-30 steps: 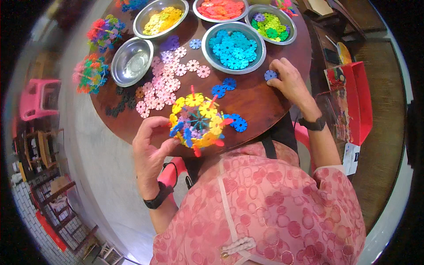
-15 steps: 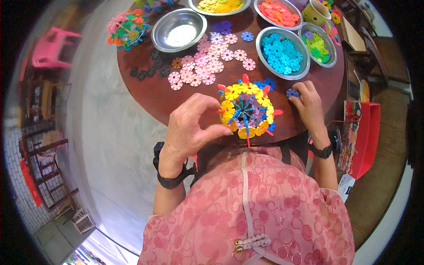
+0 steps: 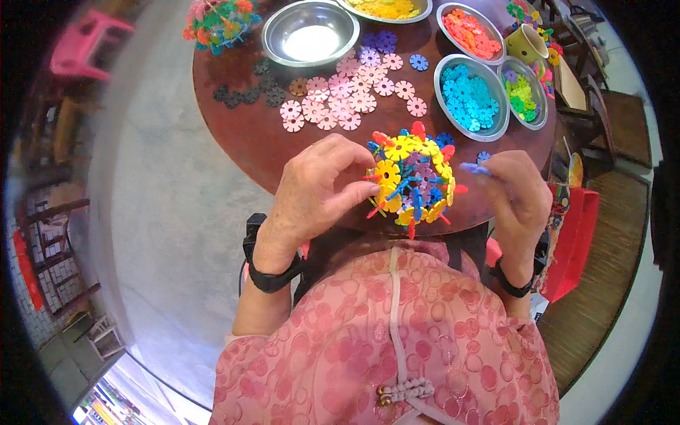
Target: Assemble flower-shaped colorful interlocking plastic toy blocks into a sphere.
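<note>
My left hand (image 3: 320, 197) grips the left side of a round, hollow ball built from notched plastic flower discs (image 3: 388, 173). Its outside is mostly yellow, with red discs sticking out and blue and purple ones showing inside. To the right of the ball, my right hand (image 3: 520, 202) pinches a blue-purple notched disc (image 3: 474, 168) by its edge. That disc is tilted nearly edge-on and apart from the ball. Beyond the ball, a few loose blue discs (image 3: 444, 139) lie on the table.
On the round brown table (image 3: 244, 152) lie loose pink discs (image 3: 340, 106) and dark grey ones (image 3: 234, 98). Metal bowls hold turquoise (image 3: 467, 99), green, orange-red and yellow discs; another metal bowl (image 3: 309, 18) stands at the far left. A yellow-green cup (image 3: 526, 44) is at the far right.
My right hand has lifted a blue-purple disc off the table and brought it nearer to me, beside the ball. The ball has turned a little in my left hand.
</note>
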`<state>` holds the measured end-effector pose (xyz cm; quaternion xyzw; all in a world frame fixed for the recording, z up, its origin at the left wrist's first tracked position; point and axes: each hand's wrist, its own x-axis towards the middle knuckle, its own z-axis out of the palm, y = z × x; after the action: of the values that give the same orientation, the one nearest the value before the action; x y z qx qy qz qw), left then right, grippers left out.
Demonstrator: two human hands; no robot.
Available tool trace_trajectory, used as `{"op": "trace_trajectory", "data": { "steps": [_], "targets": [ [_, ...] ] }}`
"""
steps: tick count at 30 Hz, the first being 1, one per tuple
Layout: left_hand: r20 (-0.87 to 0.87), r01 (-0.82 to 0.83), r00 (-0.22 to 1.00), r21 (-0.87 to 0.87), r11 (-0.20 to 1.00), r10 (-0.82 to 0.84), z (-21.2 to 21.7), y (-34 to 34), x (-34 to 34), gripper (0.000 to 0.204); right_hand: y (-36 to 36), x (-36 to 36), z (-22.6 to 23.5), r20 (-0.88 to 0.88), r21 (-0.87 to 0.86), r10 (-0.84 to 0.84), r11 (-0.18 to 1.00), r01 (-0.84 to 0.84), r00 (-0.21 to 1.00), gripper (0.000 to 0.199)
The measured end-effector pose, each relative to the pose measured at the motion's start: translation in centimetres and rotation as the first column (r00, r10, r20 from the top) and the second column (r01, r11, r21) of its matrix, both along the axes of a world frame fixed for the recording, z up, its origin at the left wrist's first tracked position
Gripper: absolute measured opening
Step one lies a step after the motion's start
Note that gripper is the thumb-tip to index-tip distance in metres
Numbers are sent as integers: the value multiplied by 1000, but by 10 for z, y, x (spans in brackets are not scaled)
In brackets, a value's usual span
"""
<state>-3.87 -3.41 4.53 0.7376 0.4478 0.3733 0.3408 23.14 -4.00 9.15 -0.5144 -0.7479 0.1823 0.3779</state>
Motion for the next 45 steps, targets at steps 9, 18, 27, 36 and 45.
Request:
{"op": "trace_trajectory", "data": {
  "steps": [9, 18, 27, 36, 45],
  "targets": [
    [-14, -52, 998, 39, 998, 53, -9, -4, 6, 16, 22, -42, 1, 162, 64, 249, 963, -262, 955, 16],
    [-22, -80, 996, 54, 995, 81, -11, -4, 8, 14, 22, -41, -6, 174, -23, 258, 966, -258, 950, 15],
    [-2, -86, 996, 77, 993, 87, -14, -3, 13, 16, 21, -43, -1, 319, 55, 262, 954, -294, 911, 13],
    [-36, -60, 997, 128, 990, 65, -24, -1, 14, 13, 21, -44, -8, 299, 132, 245, 946, -295, 922, 15],
    [25, -85, 996, 272, 958, 81, -29, -3, 22, 9, 18, -46, -13, 294, 158, 273, 931, -328, 916, 14]
  ]
}}
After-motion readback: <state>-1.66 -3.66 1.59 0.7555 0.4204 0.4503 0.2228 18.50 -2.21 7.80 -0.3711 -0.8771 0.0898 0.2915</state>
